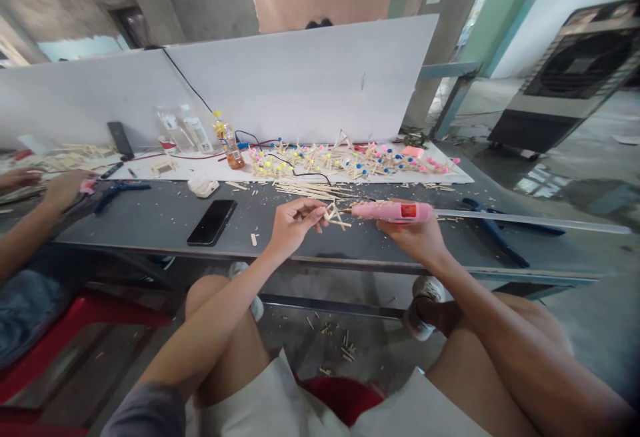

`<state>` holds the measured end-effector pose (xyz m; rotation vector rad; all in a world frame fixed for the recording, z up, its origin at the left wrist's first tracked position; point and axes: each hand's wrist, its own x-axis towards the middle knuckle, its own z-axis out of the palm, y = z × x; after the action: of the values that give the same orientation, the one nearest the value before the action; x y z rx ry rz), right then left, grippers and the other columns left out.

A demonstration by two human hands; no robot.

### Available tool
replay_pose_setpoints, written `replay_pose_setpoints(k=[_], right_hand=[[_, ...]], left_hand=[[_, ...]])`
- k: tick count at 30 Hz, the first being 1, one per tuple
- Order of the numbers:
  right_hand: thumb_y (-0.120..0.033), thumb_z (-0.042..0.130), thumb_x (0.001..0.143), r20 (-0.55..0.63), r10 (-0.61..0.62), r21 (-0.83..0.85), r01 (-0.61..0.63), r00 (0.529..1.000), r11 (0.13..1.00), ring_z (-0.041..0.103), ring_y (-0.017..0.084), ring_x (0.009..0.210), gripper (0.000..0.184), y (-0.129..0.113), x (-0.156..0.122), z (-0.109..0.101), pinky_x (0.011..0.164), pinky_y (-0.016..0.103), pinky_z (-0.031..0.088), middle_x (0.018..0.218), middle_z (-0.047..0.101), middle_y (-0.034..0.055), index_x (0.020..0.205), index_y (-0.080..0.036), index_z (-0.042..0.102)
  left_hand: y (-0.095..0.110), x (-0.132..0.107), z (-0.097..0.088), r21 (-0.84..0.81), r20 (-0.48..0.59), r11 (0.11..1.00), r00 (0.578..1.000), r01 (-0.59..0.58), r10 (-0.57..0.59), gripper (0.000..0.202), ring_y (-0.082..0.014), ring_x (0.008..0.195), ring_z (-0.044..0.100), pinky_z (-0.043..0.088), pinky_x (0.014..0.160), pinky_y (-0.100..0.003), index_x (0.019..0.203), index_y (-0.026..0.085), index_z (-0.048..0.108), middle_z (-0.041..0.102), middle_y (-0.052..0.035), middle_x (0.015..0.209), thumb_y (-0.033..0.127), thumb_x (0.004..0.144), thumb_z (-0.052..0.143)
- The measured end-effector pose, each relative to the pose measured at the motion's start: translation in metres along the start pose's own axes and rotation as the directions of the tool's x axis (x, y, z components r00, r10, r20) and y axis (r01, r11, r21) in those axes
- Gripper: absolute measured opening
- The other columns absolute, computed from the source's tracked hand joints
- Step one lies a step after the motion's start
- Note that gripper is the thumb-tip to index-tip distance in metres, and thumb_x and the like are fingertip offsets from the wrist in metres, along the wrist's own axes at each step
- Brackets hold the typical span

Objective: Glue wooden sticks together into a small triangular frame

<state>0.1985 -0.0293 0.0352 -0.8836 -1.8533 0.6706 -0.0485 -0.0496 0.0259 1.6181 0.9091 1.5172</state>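
Observation:
My left hand [294,223] pinches a small frame of thin wooden sticks [334,215] over the front of the grey table [165,217]. My right hand [415,235] grips a pink glue gun [393,211], its nozzle pointing left at the stick frame. A long clear glue stick [530,221] juts out from the gun's back toward the right. Behind my hands lies a pile of finished stick pieces with pink, yellow and blue beads [340,158] on a white sheet, beside loose sticks [305,189].
A black phone [212,221] lies left of my hands, a white case [203,186] and a small bottle [229,140] farther back. Blue cutters [495,230] rest at the right. Another person's arms [35,217] work at the far left. A white board [300,83] backs the table.

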Motion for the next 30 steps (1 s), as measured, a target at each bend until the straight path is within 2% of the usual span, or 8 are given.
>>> replay_pose_setpoints(k=[10, 15, 30], right_hand=[[-0.017, 0.064, 0.077, -0.048, -0.071, -0.050, 0.069, 0.996, 0.996, 0.073, 0.027, 0.092, 0.022, 0.0067, -0.0002, -0.0012, 0.085, 0.035, 0.060, 0.098, 0.076, 0.0050, 0.093, -0.018, 0.079], [-0.018, 0.067, 0.074, -0.097, -0.064, -0.076, 0.057, 0.993, 0.996, 0.074, 0.027, 0.087, 0.019, 0.0097, -0.0010, -0.0014, 0.079, 0.035, 0.061, 0.093, 0.076, 0.0055, 0.090, -0.019, 0.078], [-0.018, 0.063, 0.074, -0.044, -0.049, -0.066, 0.046, 0.998, 0.997, 0.073, 0.025, 0.090, 0.024, 0.0059, -0.0009, -0.0023, 0.081, 0.033, 0.059, 0.097, 0.076, 0.0064, 0.093, -0.017, 0.078]], left_hand=[[-0.0043, 0.0007, -0.0013, -0.033, 0.009, 0.999, 1.000, 0.007, -0.007, 0.019, -0.0153, 0.058, 0.068, 0.057, 0.053, -0.028, 0.092, 0.016, 0.073, 0.071, -0.0051, 0.070, 0.033, 0.085, 0.072], [-0.0086, 0.0005, -0.0021, -0.054, 0.021, 0.998, 1.000, 0.009, -0.008, 0.019, -0.0164, 0.061, 0.069, 0.057, 0.053, -0.029, 0.094, 0.015, 0.073, 0.071, -0.0057, 0.071, 0.033, 0.086, 0.072], [-0.0066, 0.0007, -0.0017, -0.042, 0.042, 0.999, 0.999, 0.028, -0.026, 0.019, -0.0134, 0.055, 0.065, 0.055, 0.054, -0.028, 0.095, 0.015, 0.073, 0.072, -0.0059, 0.072, 0.031, 0.087, 0.071]])
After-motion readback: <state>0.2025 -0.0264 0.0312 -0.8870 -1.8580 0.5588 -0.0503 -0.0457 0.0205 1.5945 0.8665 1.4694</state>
